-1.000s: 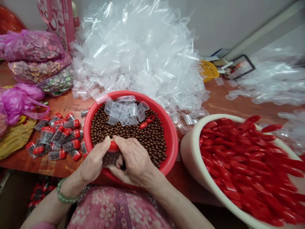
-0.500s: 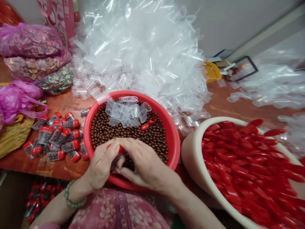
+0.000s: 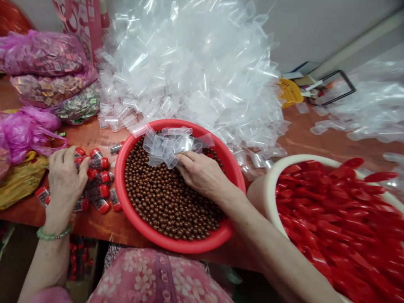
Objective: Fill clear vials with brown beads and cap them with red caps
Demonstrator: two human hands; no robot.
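My left hand (image 3: pixel 65 174) is over the pile of small red-capped clear containers (image 3: pixel 97 176) filled with dark balls, left of the bowl. Its thumb stands apart from its fingers, and a red cap shows in the gap; no firm hold is visible. My right hand (image 3: pixel 202 172) reaches into the red bowl (image 3: pixel 235 181), fingertips pinched at the edge of a cluster of clear plastic tubes (image 3: pixel 164 145). These tubes lie on brown chocolate-like balls (image 3: pixel 170 202). Part of a red piece (image 3: pixel 210 155) shows just beyond the right hand.
A large heap of clear tubes (image 3: pixel 195 75) rises behind the bowl. To the right stands a cream tub (image 3: pixel 271 189) full of red plastic caps (image 3: pixel 334 223). Pink bags (image 3: pixel 50 54) sit at left, a yellow basket (image 3: pixel 288 92) at back right. More capped containers lie below the table edge.
My hands have parted. The left has carried the red-capped container from over the bowl to the pile at left; the right has moved up to the clear tubes, which have shifted.
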